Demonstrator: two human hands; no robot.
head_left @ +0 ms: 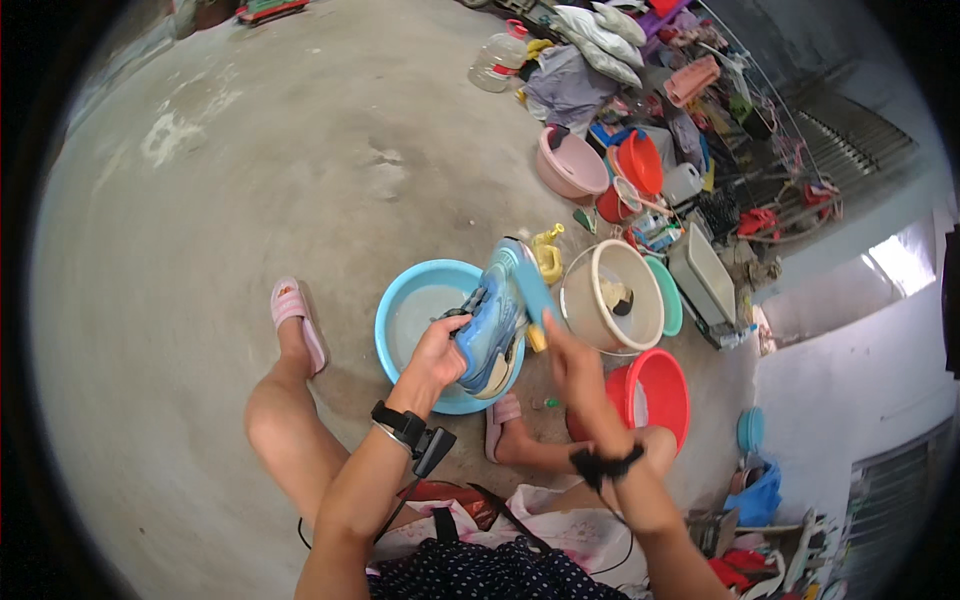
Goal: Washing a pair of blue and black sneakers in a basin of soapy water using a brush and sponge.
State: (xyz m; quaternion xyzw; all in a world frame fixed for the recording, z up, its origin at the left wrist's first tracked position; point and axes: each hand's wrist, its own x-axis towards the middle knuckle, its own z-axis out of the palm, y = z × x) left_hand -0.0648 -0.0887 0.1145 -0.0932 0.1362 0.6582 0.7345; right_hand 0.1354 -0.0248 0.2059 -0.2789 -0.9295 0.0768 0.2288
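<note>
Blue shoe [490,325], with dark laces and a pale, curved sole edge, held tilted above the round, smooth-walled blue basin [382,335], which contains cloudy liquid. Your left hand [437,355] clasps the shoe near its opening, thumb laid over the edge; the remaining fingers are largely hidden. Your right hand [572,362], blurred, has its fingers closed on the near end of a flat, elongated blue tool [535,287] lying along the sole side; their exact spacing cannot be told. Right: rigid cream bucket [572,312], glossy red basin [683,395]. Beneath: mottled grey floor [210,260].
</note>
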